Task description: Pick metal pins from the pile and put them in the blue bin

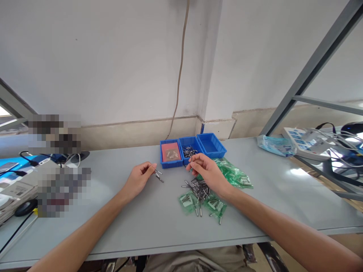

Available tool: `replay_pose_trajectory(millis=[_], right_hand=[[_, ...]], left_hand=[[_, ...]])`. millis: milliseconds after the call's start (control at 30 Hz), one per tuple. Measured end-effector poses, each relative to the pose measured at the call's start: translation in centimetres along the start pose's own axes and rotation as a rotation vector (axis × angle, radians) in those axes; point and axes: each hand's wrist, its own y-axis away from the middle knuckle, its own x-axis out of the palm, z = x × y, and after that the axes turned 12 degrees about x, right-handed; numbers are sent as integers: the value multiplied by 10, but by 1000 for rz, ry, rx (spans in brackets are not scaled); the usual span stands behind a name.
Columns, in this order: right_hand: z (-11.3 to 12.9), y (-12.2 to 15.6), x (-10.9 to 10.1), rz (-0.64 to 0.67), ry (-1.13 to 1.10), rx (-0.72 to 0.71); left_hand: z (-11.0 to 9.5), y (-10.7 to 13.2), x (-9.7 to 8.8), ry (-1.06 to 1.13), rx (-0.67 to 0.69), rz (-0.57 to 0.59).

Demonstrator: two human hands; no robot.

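My left hand (141, 176) is closed in a pinch, with small metal pins (159, 177) sticking out past the thumb and forefinger above the grey table. My right hand (206, 170) hovers in front of the middle blue bin (195, 139), fingertips pinched together; what they hold is too small to make out. Inside that bin lie many short metal pins (189, 151). Below the right hand, a loose heap of metal pins (200, 189) lies on the table, partly covered by the hand. Small green plastic bags (187, 202) of pins lie around the heap.
A left blue bin (171, 164) holds a pink sheet and a small clear bag. The right blue bin (211, 143) stands beside it. A larger green bag (236, 175) lies behind my right wrist. Power strips and cables (309, 141) crowd the right; boxes (28, 185) stand left.
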Motion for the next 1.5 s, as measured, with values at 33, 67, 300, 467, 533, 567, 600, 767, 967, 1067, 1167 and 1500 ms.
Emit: replay_pose_trajectory(millis=[33, 67, 300, 467, 533, 567, 600, 767, 967, 1067, 1167, 1500], right_hand=[[1, 0, 0, 2, -2, 1], [1, 0, 0, -1, -3, -2], [0, -2, 0, -66, 92, -72], [1, -2, -1, -80, 88, -98], [2, -1, -1, -83, 78, -104], [2, -1, -1, -87, 74, -100], [3, -1, -1, -91, 72, -94], [3, -1, -2, -103, 54, -77], [1, -1, -3, -96, 44, -62], [0, -2, -4, -99, 48, -67], [-2, -3, -4, -107, 60, -72], [0, -3, -4, -127, 60, -62]], left_hand=[[0, 0, 0, 0, 0, -1], [0, 0, 0, -3, 1, -2], [-2, 0, 0, -40, -10, 2], [-3, 0, 1, -47, -1, 1], [-3, -1, 1, -48, 17, -4], [-3, -1, 1, -51, 28, -7], [-3, -1, 0, -56, 38, -10], [-2, -1, 0, -94, 53, -18], [0, -1, -1, -90, 56, 2], [0, -1, -1, -98, 50, 5], [0, -1, 0, -111, 53, -1], [1, -1, 0, -122, 80, -12]])
